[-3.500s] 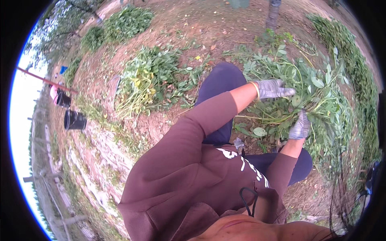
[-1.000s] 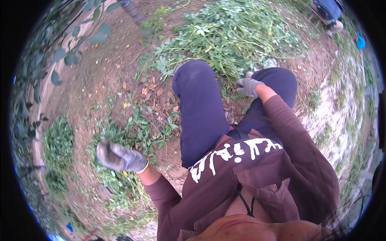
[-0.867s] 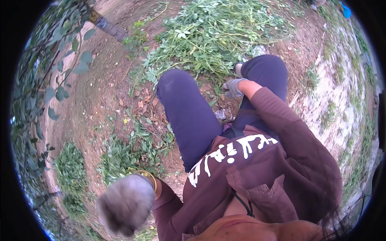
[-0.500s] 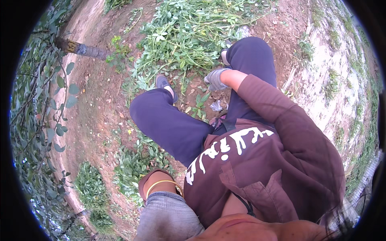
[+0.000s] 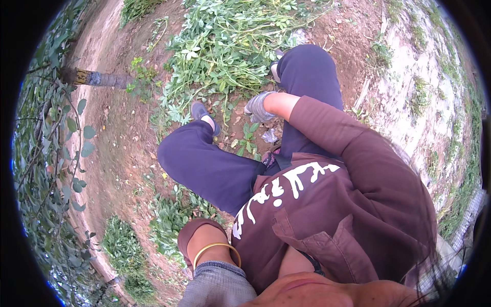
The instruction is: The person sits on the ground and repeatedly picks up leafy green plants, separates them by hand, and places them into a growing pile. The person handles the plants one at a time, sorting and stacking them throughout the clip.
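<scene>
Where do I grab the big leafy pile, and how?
I'd take the pile by the stems along its near edge, coming from the near side, between the shoes, with the right hand, which is close by. Thin stems seem to lie together there, so a hand could probably close round several; elsewhere the leaves spread loosely.

White lettering (image 5: 295,181) sweeps across the chest of the dark brown long-sleeved top (image 5: 388,169), big loose strokes on a slant, too stylised to read surely! Over on the tree trunk (image 5: 105,79), yellow-and-dark markings, none legible.
</scene>
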Demonstrator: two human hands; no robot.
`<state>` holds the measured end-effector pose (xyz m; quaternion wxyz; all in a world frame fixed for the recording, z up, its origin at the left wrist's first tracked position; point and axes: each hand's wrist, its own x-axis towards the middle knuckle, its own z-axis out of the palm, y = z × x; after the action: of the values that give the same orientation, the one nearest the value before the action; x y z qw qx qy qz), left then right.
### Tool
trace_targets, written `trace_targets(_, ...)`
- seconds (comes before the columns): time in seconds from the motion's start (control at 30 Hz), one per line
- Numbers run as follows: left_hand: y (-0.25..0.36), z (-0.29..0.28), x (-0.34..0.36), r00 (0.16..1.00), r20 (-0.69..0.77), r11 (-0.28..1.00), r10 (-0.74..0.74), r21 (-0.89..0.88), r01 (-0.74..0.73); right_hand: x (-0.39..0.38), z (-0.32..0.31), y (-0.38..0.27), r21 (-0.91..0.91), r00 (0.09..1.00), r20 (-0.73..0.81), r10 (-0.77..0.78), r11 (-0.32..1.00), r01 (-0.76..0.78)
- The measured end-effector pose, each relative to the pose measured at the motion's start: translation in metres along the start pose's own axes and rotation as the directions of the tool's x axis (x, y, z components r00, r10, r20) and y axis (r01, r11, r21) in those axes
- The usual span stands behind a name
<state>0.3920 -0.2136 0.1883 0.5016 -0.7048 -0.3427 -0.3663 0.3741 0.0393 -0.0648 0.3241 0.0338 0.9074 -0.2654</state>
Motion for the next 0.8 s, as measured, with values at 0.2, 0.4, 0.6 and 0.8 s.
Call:
trace_targets(0.2,-0.006,0.014,-0.005,1.000,-0.024,1.000,0.007,-0.025,-0.007,0.001,0.002,0.002,-0.005,1.000,-0.001,0.024,1.000,-0.024)
trace_targets(0.4,-0.010,0.021,-0.009,0.999,-0.035,1.000,0.020,-0.019,-0.021,-0.004,-0.003,-0.002,-0.026,1.000,0.022,0.003,1.000,-0.003)
trace_targets(0.6,-0.043,0.037,-0.048,1.000,0.003,0.997,-0.026,0.071,0.025,-0.006,-0.006,0.009,0.009,0.999,-0.014,0.036,0.999,-0.036)
trace_targets(0.8,-0.184,0.091,-0.118,0.673,0.434,0.800,-0.599,0.280,0.531,0.003,-0.015,0.000,0.005,0.999,0.037,0.040,0.999,-0.040)
